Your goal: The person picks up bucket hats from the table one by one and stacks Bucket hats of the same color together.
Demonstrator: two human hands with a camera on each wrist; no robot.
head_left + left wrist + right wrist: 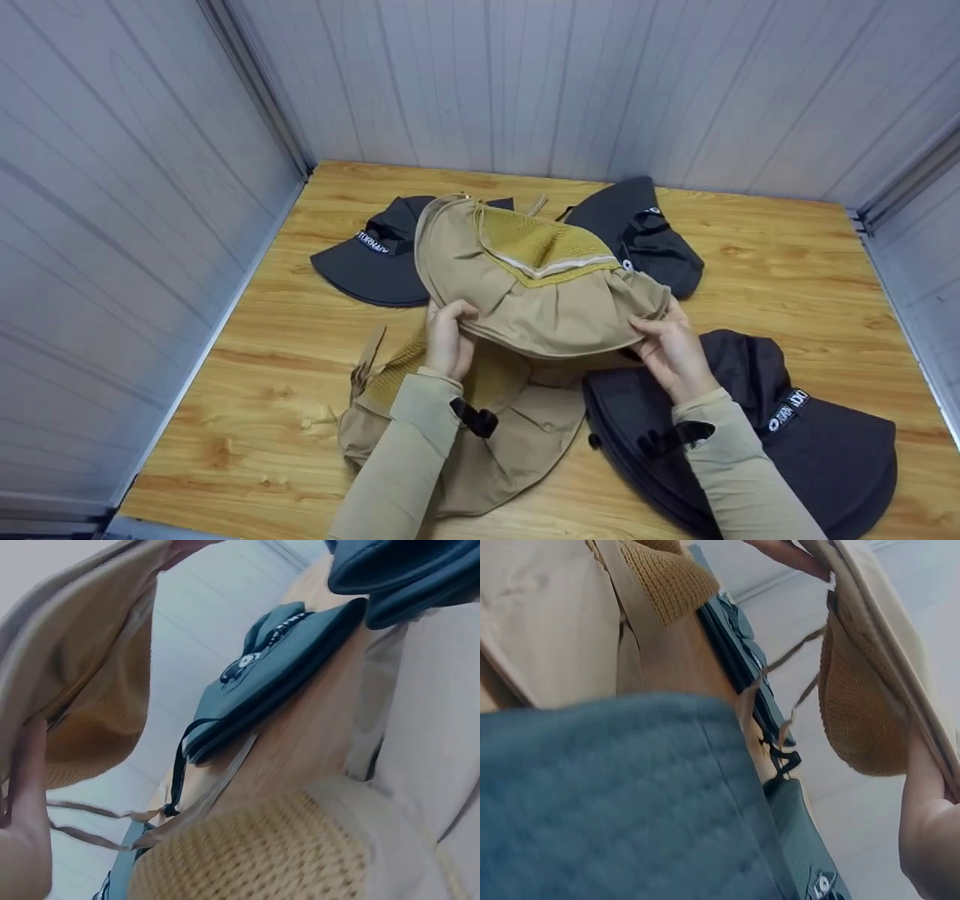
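Both hands hold a tan sun hat [525, 322] with a mustard mesh crown up off the table. My left hand [450, 341] grips its brim at the near left, thumb on top. The right hand [675, 352] pinches the brim at the near right. In the left wrist view, the raised hat's mesh crown [105, 754] hangs below the brim, and thin straps trail from it. A second tan hat [540, 420] with a mesh crown lies below on the table, partly hidden by the left forearm. Near the right forearm rests a dark hat [832, 442], partly covered by that arm.
Two more dark hats lie farther back, one dark hat [375, 262] at the left and another dark hat [622, 217] at the right, both partly behind the raised hat. Pale panel walls [450, 90] enclose the wooden table [247, 390] at the back and sides.
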